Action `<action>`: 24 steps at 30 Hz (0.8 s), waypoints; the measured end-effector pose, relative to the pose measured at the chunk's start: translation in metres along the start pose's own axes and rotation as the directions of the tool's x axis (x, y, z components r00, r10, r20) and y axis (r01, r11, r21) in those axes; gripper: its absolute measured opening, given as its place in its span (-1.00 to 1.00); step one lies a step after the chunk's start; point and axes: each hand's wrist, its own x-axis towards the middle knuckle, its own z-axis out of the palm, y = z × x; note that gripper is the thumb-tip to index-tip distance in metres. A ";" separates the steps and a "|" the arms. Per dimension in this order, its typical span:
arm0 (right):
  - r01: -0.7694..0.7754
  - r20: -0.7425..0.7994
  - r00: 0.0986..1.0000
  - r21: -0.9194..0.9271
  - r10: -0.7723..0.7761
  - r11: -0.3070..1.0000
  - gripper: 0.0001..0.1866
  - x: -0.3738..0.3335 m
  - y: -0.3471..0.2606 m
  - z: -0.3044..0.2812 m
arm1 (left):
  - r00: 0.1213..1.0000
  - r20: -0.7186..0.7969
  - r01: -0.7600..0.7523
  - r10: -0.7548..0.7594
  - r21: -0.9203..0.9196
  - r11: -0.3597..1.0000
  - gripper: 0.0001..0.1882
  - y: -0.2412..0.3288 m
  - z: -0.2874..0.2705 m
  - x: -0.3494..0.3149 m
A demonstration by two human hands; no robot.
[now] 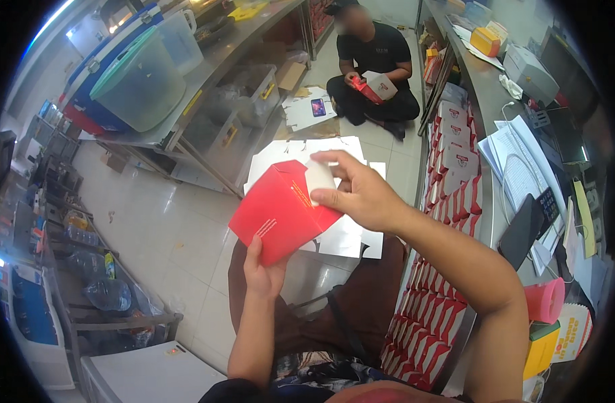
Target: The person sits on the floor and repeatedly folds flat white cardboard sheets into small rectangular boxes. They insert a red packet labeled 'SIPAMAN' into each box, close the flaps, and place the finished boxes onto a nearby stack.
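Observation:
A red cardboard box (270, 218), partly folded, is held up over my lap. My left hand (266, 274) grips its lower edge, the thumb lying on the red face and the other fingers hidden behind. At the box's upper right, my right hand (366, 193) has its thumb and fingers closed around a white flap (319, 180). Just beyond and below the box lie flat white cardboard sheets (347, 238), partly covered by the box and my hands.
Folded red-and-white boxes (431, 312) stand in rows at my right, beneath a counter with papers (515, 158), a dark phone (520, 232) and a pink cup (546, 300). Ahead, a person (374, 50) sits on the floor holding another box (380, 86). Metal shelving (176, 131) runs along the left.

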 end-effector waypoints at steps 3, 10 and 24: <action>-0.088 -0.109 0.991 -0.052 0.082 0.995 -0.32 0.001 0.004 0.001 | 1.000 0.016 -0.026 0.025 0.031 0.999 -0.32 -0.004 -0.006 0.001; -0.166 -0.168 0.973 -0.051 0.155 0.985 -0.34 0.001 0.002 0.003 | 0.998 -0.020 -0.058 0.059 0.058 0.997 -0.35 -0.009 -0.001 0.001; -0.110 0.136 0.985 0.046 0.103 0.993 -0.17 -0.005 -0.006 0.005 | 0.980 -0.121 -0.134 0.160 0.204 0.970 -0.42 -0.002 0.010 -0.001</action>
